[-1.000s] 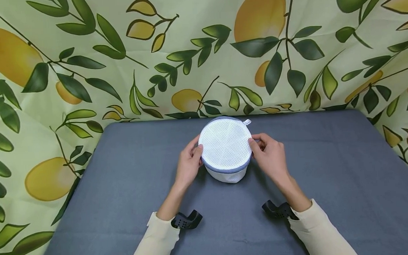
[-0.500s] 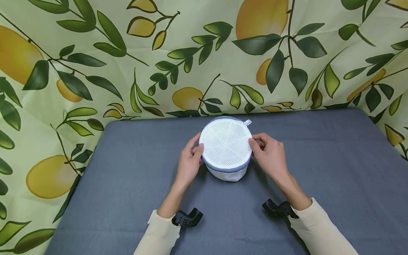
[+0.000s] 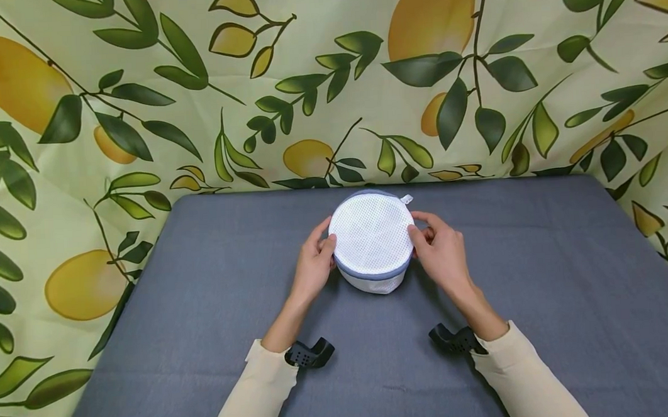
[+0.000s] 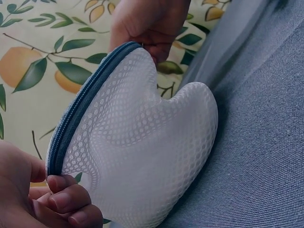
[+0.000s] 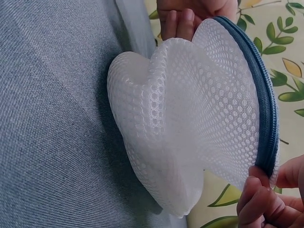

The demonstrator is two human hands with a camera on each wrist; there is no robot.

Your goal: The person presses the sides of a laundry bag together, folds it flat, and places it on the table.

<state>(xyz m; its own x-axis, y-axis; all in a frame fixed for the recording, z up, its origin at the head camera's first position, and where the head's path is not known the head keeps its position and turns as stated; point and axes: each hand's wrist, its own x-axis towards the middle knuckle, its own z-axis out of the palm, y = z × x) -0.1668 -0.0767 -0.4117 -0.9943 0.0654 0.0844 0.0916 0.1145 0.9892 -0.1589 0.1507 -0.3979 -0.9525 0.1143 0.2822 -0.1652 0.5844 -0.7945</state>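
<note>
Grey cloth (image 3: pixel 543 298) covers the table, weave fine, a few soft creases near the front edge; same cloth fills the lower part of both wrist views. Backdrop (image 3: pixel 328 95) hangs behind and wraps round both sides: pale green sheet printed with yellow-orange fruit, dark green leaves, thin brown stems. It meets the grey cloth along the far edge and runs down past the left and right edges. Large fruit print (image 3: pixel 431 14) at top centre, another (image 3: pixel 80 285) low on the left side. Cream sleeves (image 3: pixel 253 398) at bottom, each with a small black mount (image 3: pixel 307 355) at the cuff.
</note>
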